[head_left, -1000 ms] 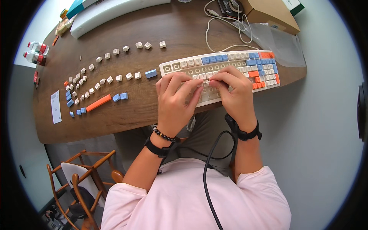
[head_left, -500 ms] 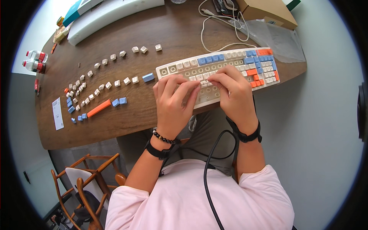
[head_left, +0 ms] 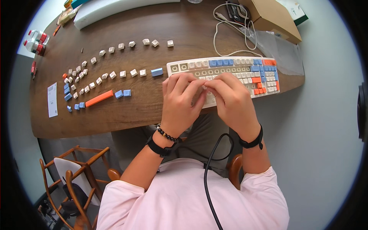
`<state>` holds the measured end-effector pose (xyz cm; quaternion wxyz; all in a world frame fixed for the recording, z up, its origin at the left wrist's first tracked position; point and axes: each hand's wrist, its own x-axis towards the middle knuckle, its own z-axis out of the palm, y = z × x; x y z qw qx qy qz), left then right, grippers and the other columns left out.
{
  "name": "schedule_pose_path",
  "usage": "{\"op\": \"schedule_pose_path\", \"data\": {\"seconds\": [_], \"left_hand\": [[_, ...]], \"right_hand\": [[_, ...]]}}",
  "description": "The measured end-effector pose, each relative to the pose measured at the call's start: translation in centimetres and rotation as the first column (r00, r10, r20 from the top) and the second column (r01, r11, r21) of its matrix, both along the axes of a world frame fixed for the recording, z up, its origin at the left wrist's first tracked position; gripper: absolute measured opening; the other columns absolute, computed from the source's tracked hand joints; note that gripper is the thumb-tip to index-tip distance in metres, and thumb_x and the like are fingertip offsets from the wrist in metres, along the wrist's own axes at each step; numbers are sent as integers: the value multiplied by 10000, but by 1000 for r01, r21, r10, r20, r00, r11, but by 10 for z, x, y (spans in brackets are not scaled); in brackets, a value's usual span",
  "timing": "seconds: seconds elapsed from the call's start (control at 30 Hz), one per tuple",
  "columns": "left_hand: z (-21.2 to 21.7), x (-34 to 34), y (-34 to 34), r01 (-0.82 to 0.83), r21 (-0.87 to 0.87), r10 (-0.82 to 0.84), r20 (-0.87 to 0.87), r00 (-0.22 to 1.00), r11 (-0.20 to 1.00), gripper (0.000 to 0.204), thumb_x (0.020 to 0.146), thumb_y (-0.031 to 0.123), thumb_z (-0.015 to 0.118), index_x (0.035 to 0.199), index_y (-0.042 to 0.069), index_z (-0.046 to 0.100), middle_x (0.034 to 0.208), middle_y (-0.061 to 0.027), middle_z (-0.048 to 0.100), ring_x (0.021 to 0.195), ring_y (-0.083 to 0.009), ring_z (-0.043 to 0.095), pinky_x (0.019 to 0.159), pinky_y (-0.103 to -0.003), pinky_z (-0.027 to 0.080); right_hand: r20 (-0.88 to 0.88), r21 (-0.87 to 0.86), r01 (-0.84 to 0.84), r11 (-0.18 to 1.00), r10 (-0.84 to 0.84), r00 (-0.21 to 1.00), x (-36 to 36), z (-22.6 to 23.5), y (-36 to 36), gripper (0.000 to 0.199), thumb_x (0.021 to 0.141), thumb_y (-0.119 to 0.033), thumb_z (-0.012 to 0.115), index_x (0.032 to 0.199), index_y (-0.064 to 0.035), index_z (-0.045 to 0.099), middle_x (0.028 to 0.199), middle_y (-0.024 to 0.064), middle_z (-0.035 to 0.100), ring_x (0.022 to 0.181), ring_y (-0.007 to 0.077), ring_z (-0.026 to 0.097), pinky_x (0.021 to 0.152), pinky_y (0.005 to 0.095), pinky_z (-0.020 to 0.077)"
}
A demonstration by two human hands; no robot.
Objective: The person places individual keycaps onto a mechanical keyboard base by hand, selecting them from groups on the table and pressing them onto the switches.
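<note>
A white keyboard (head_left: 230,70) with white, blue and orange keycaps lies at the table's front right, many of its key positions bare. Above its front left part my left hand (head_left: 181,96) and my right hand (head_left: 234,101) meet, thumbs and fingertips pinched together. Between the fingertips shows a small white keycap (head_left: 204,87), partly covered by the fingers. My hands hide the keyboard's lower left section. Left of it, loose white keycaps (head_left: 112,74) lie in curved rows, along with a wide blue keycap (head_left: 156,71) and a long orange keycap (head_left: 99,98).
A white cable (head_left: 216,38) loops behind the keyboard, near a cardboard box (head_left: 274,19) and a clear plastic bag (head_left: 281,53). White foam (head_left: 126,9) lies at the back. Bottles (head_left: 35,46) and a paper slip (head_left: 52,100) are at the left.
The view has shifted, so the table contents appear moved. My hands have come closer together, their fingertips now meeting over the keyboard around a small white keycap.
</note>
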<state>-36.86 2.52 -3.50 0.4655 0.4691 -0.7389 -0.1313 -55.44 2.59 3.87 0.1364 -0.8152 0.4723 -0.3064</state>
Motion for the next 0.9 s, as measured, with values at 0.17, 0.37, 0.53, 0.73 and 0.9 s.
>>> {"op": "schedule_pose_path", "data": {"seconds": [0.17, 0.37, 0.53, 0.73, 0.9], "left_hand": [[5, 1, 0, -8, 20, 9, -31, 999, 1000, 311, 923, 117, 924, 1223, 144, 846, 1163, -22, 744, 1219, -283, 676, 1056, -465, 479], [3, 1, 1, 24, 37, -23, -19, 1000, 999, 281, 958, 132, 897, 1234, 155, 843, 1145, -7, 718, 1226, -268, 665, 1071, -472, 474], [7, 0, 1, 8, 56, -8, -9, 1000, 998, 325, 912, 125, 944, 1223, 182, 867, 1112, 0, 724, 1195, -265, 679, 1042, -454, 475], [8, -1, 0, 3, 67, -4, 15, 1000, 998, 347, 891, 127, 965, 1221, 187, 880, 1121, 3, 728, 1184, -254, 686, 1032, -441, 467], [9, -1, 0, 4, 78, -5, 23, 1000, 997, 344, 889, 125, 968, 1217, 189, 889, 1119, 6, 737, 1185, -250, 692, 1028, -437, 467]], "right_hand": [[163, 207, 125, 970, -160, 973, -1, 4, -7, 118, 1014, 71, 772, 1114, 11, 757, 973, 141, 776, 879, 334, 793, 811, 419, 631], [266, 327, 111, 939, -204, 942, -14, -7, -9, 97, 997, 46, 845, 1042, 13, 766, 946, 108, 815, 802, 219, 815, 757, 331, 619], [310, 274, 146, 951, -231, 922, -14, -13, -11, 93, 978, 60, 853, 1020, 16, 782, 932, 107, 792, 798, 196, 755, 756, 328, 588], [381, 307, 216, 927, -328, 865, -20, -26, -6, 113, 961, 88, 852, 1015, 22, 778, 930, 81, 755, 801, 175, 689, 743, 320, 548], [396, 292, 224, 930, -330, 857, -23, -31, -4, 138, 948, 103, 864, 1020, 22, 778, 980, 81, 759, 831, 175, 706, 742, 308, 554]]}}
